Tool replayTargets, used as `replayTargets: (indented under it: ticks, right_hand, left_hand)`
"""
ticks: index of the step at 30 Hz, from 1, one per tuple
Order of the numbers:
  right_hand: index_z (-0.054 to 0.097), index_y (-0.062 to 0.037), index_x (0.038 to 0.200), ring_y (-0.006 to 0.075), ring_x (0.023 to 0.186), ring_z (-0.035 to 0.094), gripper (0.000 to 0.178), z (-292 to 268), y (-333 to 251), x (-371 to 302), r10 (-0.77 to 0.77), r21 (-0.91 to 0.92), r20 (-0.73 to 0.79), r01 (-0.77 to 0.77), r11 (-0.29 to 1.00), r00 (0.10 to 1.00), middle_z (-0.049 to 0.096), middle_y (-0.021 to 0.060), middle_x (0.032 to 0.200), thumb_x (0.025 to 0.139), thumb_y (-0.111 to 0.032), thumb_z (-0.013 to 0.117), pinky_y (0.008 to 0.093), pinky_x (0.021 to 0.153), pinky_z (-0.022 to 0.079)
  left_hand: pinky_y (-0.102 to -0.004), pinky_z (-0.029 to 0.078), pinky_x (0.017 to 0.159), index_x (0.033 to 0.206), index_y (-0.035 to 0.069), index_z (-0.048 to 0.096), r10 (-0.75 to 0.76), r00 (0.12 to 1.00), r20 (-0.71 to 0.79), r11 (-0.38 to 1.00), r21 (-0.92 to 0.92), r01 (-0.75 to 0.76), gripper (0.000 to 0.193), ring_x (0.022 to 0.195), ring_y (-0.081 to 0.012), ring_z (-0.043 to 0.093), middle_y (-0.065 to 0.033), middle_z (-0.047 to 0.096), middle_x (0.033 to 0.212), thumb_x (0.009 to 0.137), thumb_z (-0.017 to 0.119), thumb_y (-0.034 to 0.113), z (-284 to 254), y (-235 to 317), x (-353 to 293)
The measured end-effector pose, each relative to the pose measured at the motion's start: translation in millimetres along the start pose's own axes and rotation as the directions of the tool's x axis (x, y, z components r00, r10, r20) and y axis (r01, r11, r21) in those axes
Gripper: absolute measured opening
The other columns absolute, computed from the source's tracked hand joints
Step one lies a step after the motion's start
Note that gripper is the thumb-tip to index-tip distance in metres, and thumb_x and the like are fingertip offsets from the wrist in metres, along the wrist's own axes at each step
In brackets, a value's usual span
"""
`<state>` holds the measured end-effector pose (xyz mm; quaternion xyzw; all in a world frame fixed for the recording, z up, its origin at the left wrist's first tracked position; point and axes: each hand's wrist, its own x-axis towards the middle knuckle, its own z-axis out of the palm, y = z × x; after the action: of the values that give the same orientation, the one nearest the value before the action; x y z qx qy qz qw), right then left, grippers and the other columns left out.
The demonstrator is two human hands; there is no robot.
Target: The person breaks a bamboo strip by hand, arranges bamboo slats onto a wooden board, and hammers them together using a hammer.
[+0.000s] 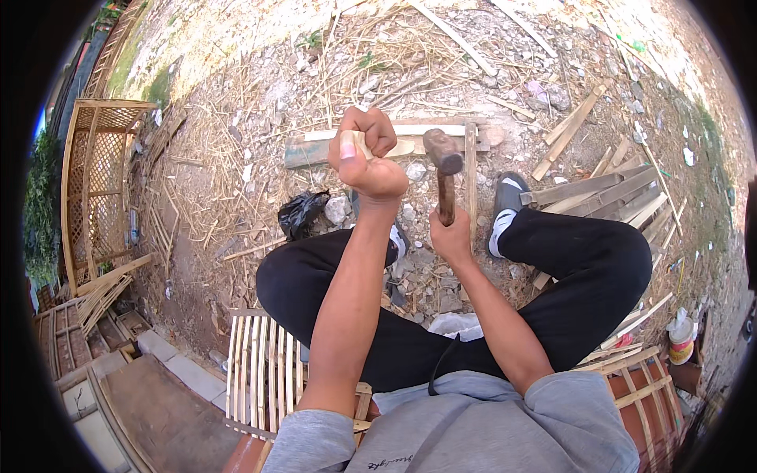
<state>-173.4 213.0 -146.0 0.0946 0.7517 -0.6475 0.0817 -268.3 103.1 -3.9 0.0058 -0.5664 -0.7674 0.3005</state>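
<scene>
My left hand (372, 164) is raised in front of me, its fingers curled around a small pale piece that looks like wood (359, 143); most of it is hidden by the fingers. My right hand (453, 236) grips a hammer (447, 197) by its brown handle, with the rusty head up and just right of my left hand. Beneath and beyond both hands, a greyish wooden board (306, 154) lies across the ground. A white strip (319, 135) rests along it, and a narrow upright-lying slat (471, 181) meets it near the hammer.
Loose wooden strips (611, 193) are piled to the right of my shoe (509, 197). A black plastic bag (303, 214) lies left of my hands. Slatted wooden frames (260, 366) stand beside my seat, a lattice frame (98, 189) at the far left, and a can (680, 339) at the right.
</scene>
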Motion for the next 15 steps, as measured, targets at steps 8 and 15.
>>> replayTargets:
  ticks: [8,15]
  right_hand:
    - [0.060,0.0016,0.091,0.0273,0.069,0.061,0.018,-7,45,-10,0.352,-0.206,0.005,-0.343,0.916,0.936,0.061,0.0155,0.073,0.076,-0.009,0.058,0.0380,0.067,0.046]
    - [0.052,0.0018,0.080,0.0103,0.058,0.043,0.017,-3,-88,11,-0.102,0.294,0.071,0.077,0.953,0.992,0.045,0.0008,0.061,0.085,-0.011,0.062,0.0297,0.053,0.036]
  left_hand:
    - [-0.0249,0.011,0.047,0.068,0.010,0.025,0.030,0.998,-0.058,0.999,-0.036,-0.032,0.040,0.052,-0.0068,0.017,0.0031,0.021,0.057,0.082,0.032,0.046,-13,-5,3]
    - [-0.0276,0.013,0.046,0.066,0.013,0.022,0.007,0.998,-0.057,1.000,0.016,-0.007,0.037,0.049,-0.0094,0.016,0.0015,0.021,0.052,0.077,0.033,0.046,-20,6,8]
